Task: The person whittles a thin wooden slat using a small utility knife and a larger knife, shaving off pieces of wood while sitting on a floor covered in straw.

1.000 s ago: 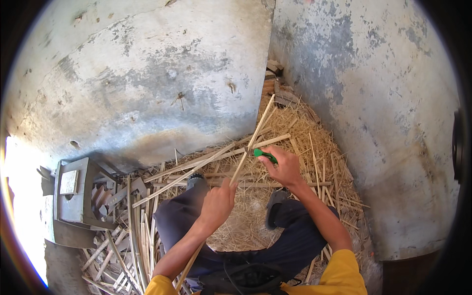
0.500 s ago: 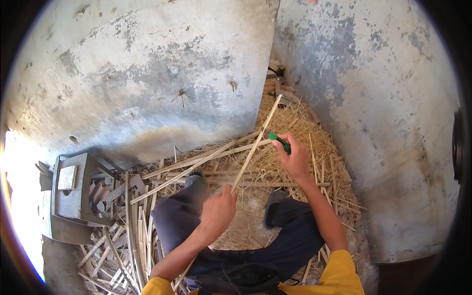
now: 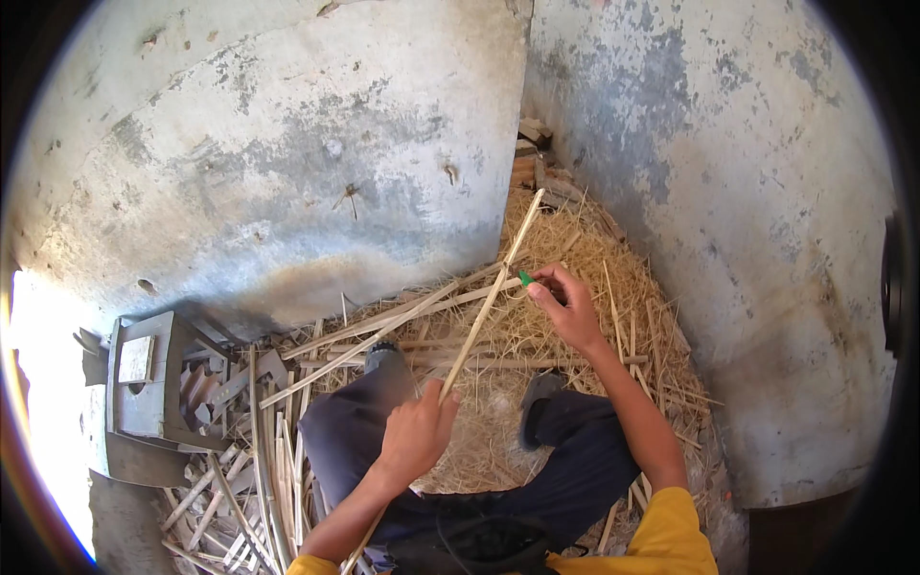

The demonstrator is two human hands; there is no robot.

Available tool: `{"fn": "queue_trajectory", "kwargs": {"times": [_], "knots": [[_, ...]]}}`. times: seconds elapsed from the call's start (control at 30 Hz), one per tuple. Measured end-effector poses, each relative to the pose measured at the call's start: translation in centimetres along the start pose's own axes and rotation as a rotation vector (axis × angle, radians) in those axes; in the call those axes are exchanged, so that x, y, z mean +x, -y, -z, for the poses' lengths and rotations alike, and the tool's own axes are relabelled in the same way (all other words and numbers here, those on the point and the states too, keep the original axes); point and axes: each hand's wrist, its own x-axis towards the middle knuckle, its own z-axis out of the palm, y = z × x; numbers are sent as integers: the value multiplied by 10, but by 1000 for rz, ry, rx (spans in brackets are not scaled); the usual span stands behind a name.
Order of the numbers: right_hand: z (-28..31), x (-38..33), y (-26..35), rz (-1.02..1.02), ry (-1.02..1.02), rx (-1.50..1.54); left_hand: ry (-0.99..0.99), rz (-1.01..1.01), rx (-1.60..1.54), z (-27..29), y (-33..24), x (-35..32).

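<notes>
- As we look down from head height, we see a seated person in dark trousers and yellow sleeves, in a corner of two stained grey walls point(image 3: 287, 172).
- Our left hand point(image 3: 414, 436) is closed in a fist around the near part of a long thin cane strip point(image 3: 484, 316), which slants away from the lap toward the far right.
- Our right hand point(image 3: 565, 307) is curled shut on a small tool with a green handle point(image 3: 525, 278), its tip meeting the strip near the middle.
- We judge the strip light, stiff along its length yet springy, with splintery edges; a firm grip low down, as held now, looks steadiest.
- Straw-like shavings point(image 3: 594, 249) cover the floor to the right.
- More split strips point(image 3: 259, 470) lie in a heap on the near left, beside a grey block-like object point(image 3: 144, 383).
</notes>
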Motion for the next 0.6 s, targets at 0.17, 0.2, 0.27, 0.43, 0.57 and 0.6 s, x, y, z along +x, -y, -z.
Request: {"fn": "queue_trajectory", "kwargs": {"times": [0.17,0.2,0.27,0.43,0.57,0.6], "knots": [[2,-1,3,58,-1,-42,282,75,-116,24,5,14],[2,-1,6,73,-3,-53,357,95,-116,29,7,18],[2,0,13,103,-8,-75,411,31,-6,40,2,29],[9,-3,17,78,-15,-133,200,-89,-214,26,2,78],[8,-5,27,172,-4,-200,232,9,-592,2,-12,94],[8,-7,28,196,-16,-222,295,74,-665,3,-17,94]]}}
